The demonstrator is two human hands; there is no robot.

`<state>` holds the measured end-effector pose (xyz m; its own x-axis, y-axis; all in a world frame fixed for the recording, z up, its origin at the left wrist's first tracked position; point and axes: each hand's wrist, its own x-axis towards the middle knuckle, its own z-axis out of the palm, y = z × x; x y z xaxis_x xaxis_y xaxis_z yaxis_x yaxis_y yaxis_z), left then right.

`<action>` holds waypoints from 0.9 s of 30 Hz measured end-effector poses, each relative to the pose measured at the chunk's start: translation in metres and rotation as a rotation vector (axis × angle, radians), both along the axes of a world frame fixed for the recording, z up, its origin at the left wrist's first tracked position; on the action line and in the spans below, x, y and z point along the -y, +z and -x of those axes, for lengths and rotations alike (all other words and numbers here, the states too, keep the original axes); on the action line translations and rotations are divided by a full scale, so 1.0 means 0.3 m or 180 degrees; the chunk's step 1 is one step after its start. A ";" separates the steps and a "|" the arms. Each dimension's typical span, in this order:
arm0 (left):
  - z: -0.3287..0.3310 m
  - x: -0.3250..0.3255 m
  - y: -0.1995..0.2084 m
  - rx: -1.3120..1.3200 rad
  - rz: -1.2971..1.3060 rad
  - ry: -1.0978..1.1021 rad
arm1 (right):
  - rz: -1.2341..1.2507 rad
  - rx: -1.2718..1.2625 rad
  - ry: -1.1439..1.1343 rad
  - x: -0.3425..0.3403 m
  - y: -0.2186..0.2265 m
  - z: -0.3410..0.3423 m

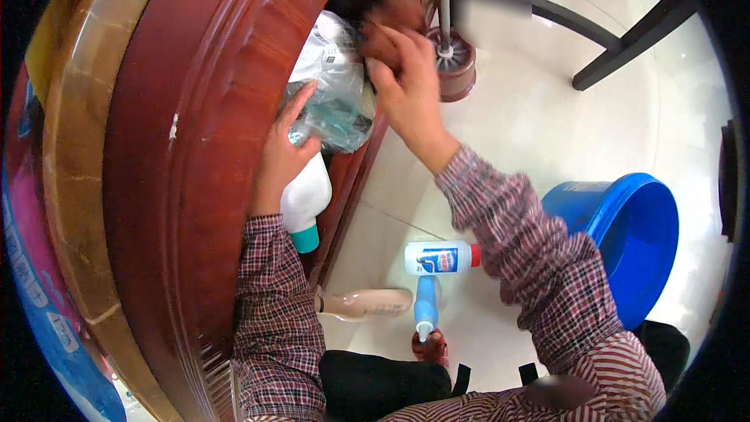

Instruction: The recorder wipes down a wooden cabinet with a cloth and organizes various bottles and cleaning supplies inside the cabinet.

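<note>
My left hand [285, 156] reaches into a dark red wooden cabinet [234, 39], index finger stretched and thumb apart, at a clear plastic bag [332, 121] with a greenish content. Beside and below that hand lies a white bottle [306, 195] with a teal cap, partly hidden by it. White plastic packaging [328, 43] sits farther in. My right hand [406, 82] is at the cabinet's opening with its fingers curled against a blurred reddish-brown thing [397, 19]. What that thing is I cannot make out.
On the floor are a white bottle with a red cap [437, 258], a blue bottle with a nozzle [426, 305] and a beige bottle [367, 302]. A blue bucket [637, 250] stands right. A brush holder [457, 82] and black furniture legs [633, 43] are beyond.
</note>
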<state>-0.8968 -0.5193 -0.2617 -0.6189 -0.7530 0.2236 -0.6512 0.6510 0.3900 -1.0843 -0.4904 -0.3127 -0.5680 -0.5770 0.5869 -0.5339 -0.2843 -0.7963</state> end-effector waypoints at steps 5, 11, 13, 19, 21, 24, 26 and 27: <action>-0.003 -0.007 -0.005 0.0015 -0.0117 0.0124 | -0.2121 -0.2327 0.0632 0.279 0.028 0.086; -0.042 -0.001 -0.002 -0.0102 -0.0115 0.0148 | -0.2700 -0.2364 0.0778 0.290 0.054 0.047; -0.044 -0.002 -0.005 -0.0159 -0.0194 0.0145 | -0.2430 -0.1953 0.0627 0.248 0.022 0.063; -0.005 -0.013 -0.002 -0.0124 -0.0171 0.0146 | 0.0143 0.0927 0.1155 0.234 0.121 0.095; -0.049 -0.005 0.013 0.0139 -0.0025 0.0202 | -0.0003 0.2041 0.1359 0.239 0.237 0.033; -0.028 -0.004 0.005 0.0048 0.0119 0.0088 | 0.0636 0.0794 0.0292 0.249 0.183 0.042; -0.009 0.005 -0.001 -0.0052 0.0142 0.0076 | 0.0241 0.0998 0.0434 0.232 0.095 0.063; -0.007 0.008 -0.008 -0.0122 0.0204 0.0057 | -0.0116 0.1228 0.0566 0.211 0.049 0.077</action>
